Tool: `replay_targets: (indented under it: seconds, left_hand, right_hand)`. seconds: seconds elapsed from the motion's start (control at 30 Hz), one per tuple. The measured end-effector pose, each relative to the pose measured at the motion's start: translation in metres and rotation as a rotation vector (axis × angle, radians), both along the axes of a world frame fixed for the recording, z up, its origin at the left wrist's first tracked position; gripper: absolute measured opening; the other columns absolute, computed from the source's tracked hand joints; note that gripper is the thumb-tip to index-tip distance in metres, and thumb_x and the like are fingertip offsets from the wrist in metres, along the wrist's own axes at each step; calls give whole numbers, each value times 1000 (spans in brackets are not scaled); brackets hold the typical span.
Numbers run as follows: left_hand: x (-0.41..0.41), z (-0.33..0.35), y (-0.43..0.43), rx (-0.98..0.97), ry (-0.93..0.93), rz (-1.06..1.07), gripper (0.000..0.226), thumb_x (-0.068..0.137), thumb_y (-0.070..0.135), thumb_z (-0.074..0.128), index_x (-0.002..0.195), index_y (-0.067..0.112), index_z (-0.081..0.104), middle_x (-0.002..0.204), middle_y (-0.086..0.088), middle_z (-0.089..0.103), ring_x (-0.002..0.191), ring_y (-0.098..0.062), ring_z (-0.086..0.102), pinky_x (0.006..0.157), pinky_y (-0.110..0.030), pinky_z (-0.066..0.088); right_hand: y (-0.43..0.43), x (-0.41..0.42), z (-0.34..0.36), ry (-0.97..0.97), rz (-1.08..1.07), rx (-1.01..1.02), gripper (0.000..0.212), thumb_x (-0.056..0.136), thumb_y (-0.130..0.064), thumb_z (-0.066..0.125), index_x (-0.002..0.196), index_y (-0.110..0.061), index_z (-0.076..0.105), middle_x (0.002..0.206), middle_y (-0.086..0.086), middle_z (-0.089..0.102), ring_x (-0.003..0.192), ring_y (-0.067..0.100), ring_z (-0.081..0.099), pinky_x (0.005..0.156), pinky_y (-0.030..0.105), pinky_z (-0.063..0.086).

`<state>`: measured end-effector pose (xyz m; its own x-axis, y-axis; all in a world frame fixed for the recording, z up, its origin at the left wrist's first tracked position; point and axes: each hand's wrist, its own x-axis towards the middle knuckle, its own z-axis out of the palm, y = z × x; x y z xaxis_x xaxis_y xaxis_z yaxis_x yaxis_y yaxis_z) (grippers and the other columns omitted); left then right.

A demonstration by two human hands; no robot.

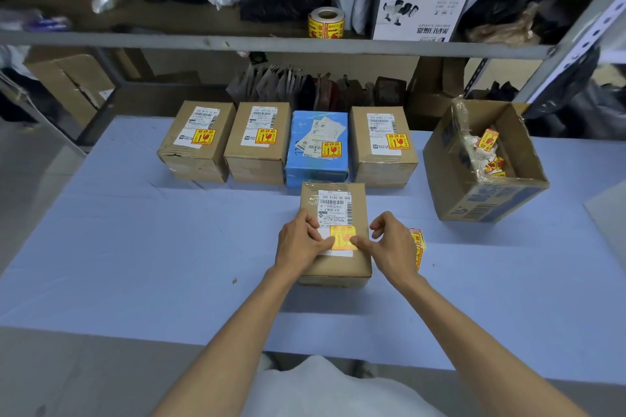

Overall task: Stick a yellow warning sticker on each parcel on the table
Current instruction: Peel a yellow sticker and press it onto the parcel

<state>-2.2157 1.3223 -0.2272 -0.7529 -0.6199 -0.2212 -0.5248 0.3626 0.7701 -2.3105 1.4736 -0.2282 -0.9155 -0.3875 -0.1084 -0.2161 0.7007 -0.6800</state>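
**Parcel, sticker being applied**

Parcel (333, 261) at mid-table (135, 247), just 6 o'clock of blue box (316, 166) in a stickered row (257, 149) of four. Sticker (342, 238) on parcel top, over label (333, 208) foot. Left hand (299, 244): fingers curled over the parcel's 9 o'clock edge, thumb on label. Right hand (389, 245): fingers curled, thumb pressing the sticker's 3 o'clock edge. Carton (491, 200) at 2 o'clock.

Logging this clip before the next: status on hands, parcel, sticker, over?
Left hand and right hand both pressing yellow sticker onto near parcel. Rear row of four parcels already stickered. Nothing in the way.
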Motion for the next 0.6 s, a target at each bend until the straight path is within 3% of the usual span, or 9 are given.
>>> replay_targets:
  seconds: [0.1,0.23,0.4,0.5,0.6]
  left_hand:
    - [1,0,-1,2,6,6,34,70,27,83,83,20,53,67,6,61,67,-8,58,60,-20,42]
    - [2,-3,0,103,89,21,18,68,23,84,78,27,69,64,11,62,65,-5,58,67,-25,48]
    - [1,-2,3,-6,11,-45,19,71,36,81,89,34,74,71,13,62,68,-5,56,59,-17,38]
    - [0,-4,1,-6,10,-26,26,70,35,82,95,33,72,69,12,58,66,-7,54,59,-18,40]
    - [2,-6,-3,56,55,13,30,72,25,82,100,29,72,67,10,53,62,-6,50,62,-18,42]
  right_hand:
    - [2,2,-5,-15,35,-77,34,71,-34,83,86,-19,56,84,-7,59,70,8,54,58,27,42]
    - [-2,5,-7,-95,10,-270,19,72,-16,82,83,-28,71,96,-4,59,78,5,54,69,24,44]
    - [-2,-3,-6,-179,100,-243,21,78,-16,78,97,-23,77,107,-1,48,93,6,50,74,12,39]
    - [6,-6,-8,-262,109,-267,26,79,-22,78,104,-28,75,117,-3,47,106,10,50,80,18,41]
    - [7,-4,-12,-288,96,-296,28,78,-19,78,103,-31,74,119,-5,53,103,7,54,84,22,46]
